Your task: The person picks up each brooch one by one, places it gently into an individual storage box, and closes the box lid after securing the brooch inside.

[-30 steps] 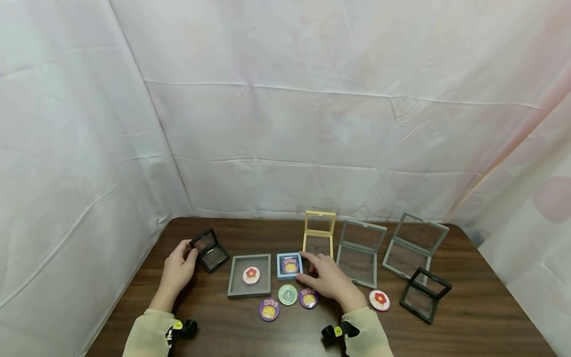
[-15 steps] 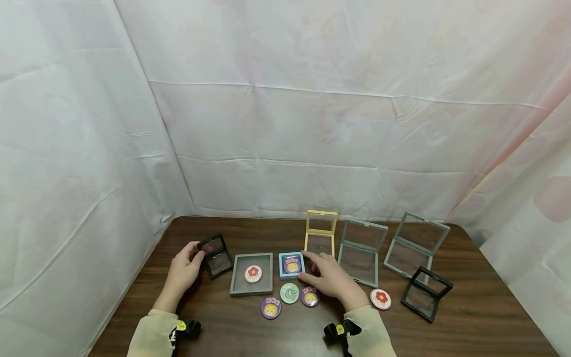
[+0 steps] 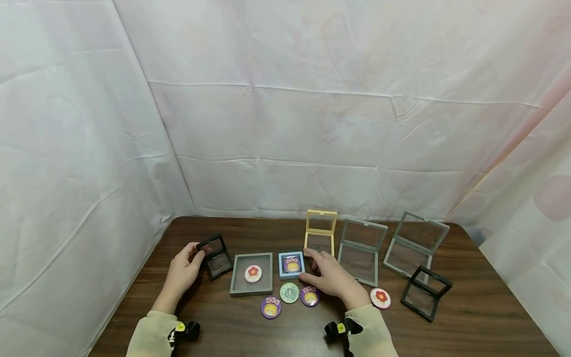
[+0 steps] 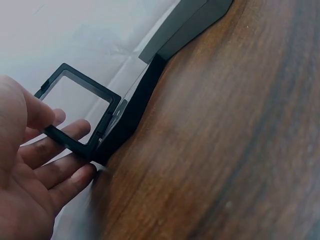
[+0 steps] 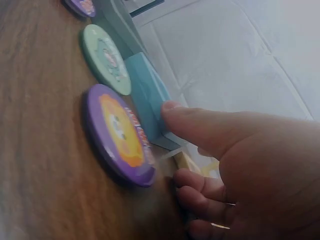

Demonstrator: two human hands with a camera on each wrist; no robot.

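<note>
At the table's left, my left hand (image 3: 184, 270) pinches the raised lid of a small black display frame (image 3: 218, 264) between thumb and fingers. The frame's base rests on the table, and its corner meets the grey frame in the left wrist view. My right hand (image 3: 332, 277) is beside a small closed blue display frame (image 3: 281, 274) holding a purple badge (image 3: 292, 264). Its straight thumb (image 5: 200, 125) touches the blue frame's side; the index fingertip lies close to the back right corner. The lower fingers curl loosely around nothing visible.
A grey frame (image 3: 233, 282) holds a flower badge (image 3: 253, 273). Loose badges include a green one (image 3: 289, 293), purple ones (image 3: 270, 308) and a red flower one (image 3: 380, 298). Opened frames stand to the right: yellow (image 3: 321, 232), grey (image 3: 375, 267) and black (image 3: 418, 311).
The black frame has shifted right and turned straighter, coming up near the grey frame with my left hand. My right index finger has eased slightly away from the blue frame's corner.
</note>
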